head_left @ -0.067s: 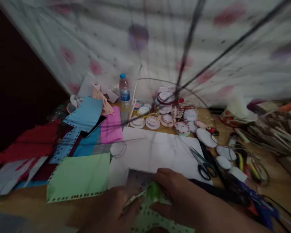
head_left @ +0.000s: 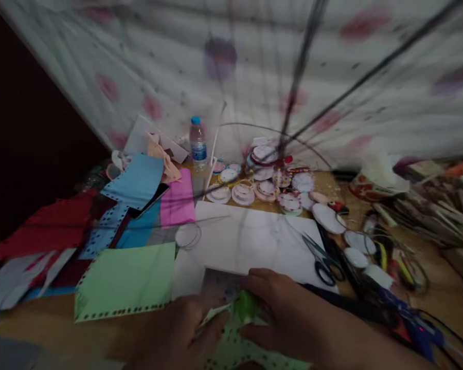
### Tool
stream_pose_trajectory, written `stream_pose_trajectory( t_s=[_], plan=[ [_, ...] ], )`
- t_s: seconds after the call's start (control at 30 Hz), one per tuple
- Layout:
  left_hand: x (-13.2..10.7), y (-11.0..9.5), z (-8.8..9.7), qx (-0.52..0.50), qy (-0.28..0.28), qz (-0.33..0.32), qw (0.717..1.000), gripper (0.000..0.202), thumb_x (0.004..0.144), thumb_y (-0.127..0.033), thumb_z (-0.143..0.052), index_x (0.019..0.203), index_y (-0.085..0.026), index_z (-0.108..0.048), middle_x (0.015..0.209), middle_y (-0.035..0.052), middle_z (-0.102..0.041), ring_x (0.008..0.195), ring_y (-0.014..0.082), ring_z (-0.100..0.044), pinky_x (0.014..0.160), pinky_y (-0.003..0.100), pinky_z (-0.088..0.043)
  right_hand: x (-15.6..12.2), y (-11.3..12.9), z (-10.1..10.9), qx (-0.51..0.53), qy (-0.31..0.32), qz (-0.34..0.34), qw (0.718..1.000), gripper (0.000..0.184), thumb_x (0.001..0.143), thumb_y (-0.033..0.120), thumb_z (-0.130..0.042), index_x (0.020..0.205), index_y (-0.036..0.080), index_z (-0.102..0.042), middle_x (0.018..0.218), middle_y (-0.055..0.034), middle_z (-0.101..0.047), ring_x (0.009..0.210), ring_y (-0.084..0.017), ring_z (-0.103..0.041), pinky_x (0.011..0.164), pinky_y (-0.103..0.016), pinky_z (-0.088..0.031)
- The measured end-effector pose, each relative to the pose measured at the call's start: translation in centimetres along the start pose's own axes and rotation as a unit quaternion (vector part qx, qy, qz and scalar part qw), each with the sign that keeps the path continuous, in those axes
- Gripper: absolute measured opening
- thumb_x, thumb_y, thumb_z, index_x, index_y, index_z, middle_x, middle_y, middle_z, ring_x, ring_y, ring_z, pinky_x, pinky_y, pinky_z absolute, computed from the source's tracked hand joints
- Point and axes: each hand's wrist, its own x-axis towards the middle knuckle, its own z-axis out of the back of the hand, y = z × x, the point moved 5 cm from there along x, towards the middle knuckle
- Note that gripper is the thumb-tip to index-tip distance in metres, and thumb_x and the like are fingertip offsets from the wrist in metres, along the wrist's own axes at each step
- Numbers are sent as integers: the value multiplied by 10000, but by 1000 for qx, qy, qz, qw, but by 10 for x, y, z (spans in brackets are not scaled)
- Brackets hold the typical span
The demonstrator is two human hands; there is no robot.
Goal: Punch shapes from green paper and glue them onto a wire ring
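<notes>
Craft workspace, wooden table point(head_left: 48, 319), coloured sheets point(head_left: 127, 280), scissors point(head_left: 319, 253), floral curtain point(head_left: 170, 61)

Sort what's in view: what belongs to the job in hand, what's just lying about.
Likely part of the job:
spotted green piece by the left hand
green object held in the right hand
flat green sheet, perhaps

Apparently just lying about:
water bottle
phone
scissors
blue corded tool
pink sheet
</notes>
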Motion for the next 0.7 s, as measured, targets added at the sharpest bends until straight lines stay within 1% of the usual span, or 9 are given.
stream_pose_trajectory(
  t_s=[0.1, 0.2, 0.3, 0.4, 0.47, 0.57, 0.63, 0.7],
  plan=[
    [-1, 1, 1, 24, -31, -4, 999, 290, 838, -392, -469, 843, -263, -728, 769, -2, -742, 764, 211, -655, 676, 234, -465, 1, 5, 7, 24, 37, 12, 999, 229, 715, 264, -684, 931, 219, -622, 875, 3, -589, 749, -145, -553, 621, -221, -391],
    [-1, 3, 2, 25, -62, 0, 998, 300, 827, -399, -484, 927, -258, -729, 875, 24, -752, 848, 240, -657, 691, 264, -467, 2, 6, 12, 41, 65, 20, 997, 217, 696, 279, -720, 884, 206, -640, 871, 9, -589, 738, -133, -554, 625, -213, -393],
    [-2, 5, 0, 19, -68, 11, 997, 317, 837, -418, -474, 931, -262, -734, 855, 31, -752, 828, 252, -662, 690, 291, -464, 4, 5, 15, 48, 72, 19, 996, 219, 694, 300, -729, 872, 200, -649, 871, 10, -583, 723, -126, -551, 611, -209, -393],
    [-1, 5, 1, 6, -81, 20, 996, 297, 823, -427, -507, 913, -268, -740, 851, 34, -751, 835, 264, -665, 707, 304, -460, 6, 5, 11, 46, 75, 17, 996, 241, 682, 310, -737, 873, 191, -651, 881, 1, -584, 731, -134, -550, 617, -217, -401],
    [0, 2, 1, -4, -73, 11, 997, 287, 828, -416, -506, 907, -278, -744, 837, 26, -754, 818, 258, -669, 700, 300, -456, 7, 3, 8, 56, 76, 13, 995, 249, 673, 297, -735, 880, 188, -650, 869, 0, -594, 750, -146, -553, 629, -222, -408],
    [1, -1, 1, -7, -59, 5, 998, 286, 838, -399, -493, 880, -287, -752, 775, 17, -756, 751, 248, -674, 681, 300, -450, 9, -3, 1, 90, 90, -20, 992, 246, 673, 279, -708, 896, 190, -654, 795, 15, -605, 693, -138, -548, 583, -212, -403],
    [2, -1, 1, -10, -58, 8, 998, 291, 838, -402, -491, 895, -290, -753, 786, 18, -759, 754, 250, -676, 682, 301, -451, 10, -7, -3, 105, 97, -44, 989, 239, 671, 287, -699, 887, 192, -661, 745, 26, -599, 654, -130, -537, 561, -210, -398],
    [3, -1, 1, -13, -53, 10, 998, 301, 835, -402, -484, 916, -291, -751, 804, 19, -762, 770, 252, -678, 670, 298, -452, 12, -10, -5, 109, 88, -52, 989, 243, 653, 298, -710, 865, 189, -662, 729, 27, -593, 653, -132, -532, 566, -214, -399]
  ],
)
